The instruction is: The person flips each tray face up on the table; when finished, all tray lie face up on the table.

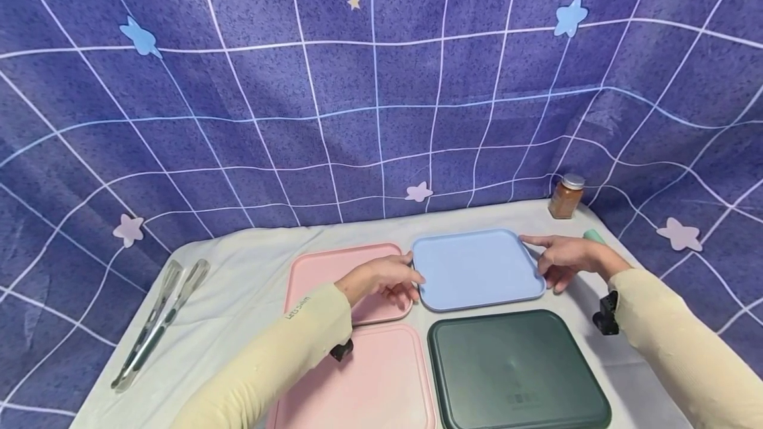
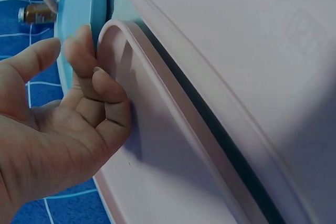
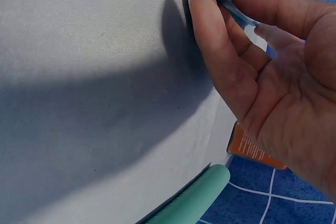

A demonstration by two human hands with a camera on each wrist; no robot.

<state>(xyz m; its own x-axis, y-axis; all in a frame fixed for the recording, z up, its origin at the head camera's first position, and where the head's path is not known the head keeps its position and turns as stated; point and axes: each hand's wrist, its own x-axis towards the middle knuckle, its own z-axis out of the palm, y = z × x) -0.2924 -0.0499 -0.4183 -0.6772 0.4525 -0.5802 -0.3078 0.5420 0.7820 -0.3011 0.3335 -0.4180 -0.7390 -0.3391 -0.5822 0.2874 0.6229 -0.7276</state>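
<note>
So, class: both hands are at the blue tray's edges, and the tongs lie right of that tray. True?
No: the tongs lie left of the blue tray, as the head view shows. The left hand and right hand are indeed at its edges.

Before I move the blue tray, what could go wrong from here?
A few possible snags. The blue tray sits close beside the far pink tray, so a shift left could bump its rim. The dark green tray lies just nearer, so drawing the blue one in might catch that edge. The right hand is near the mint-green object, with the jar beyond; a wide swing could knock either.
</note>
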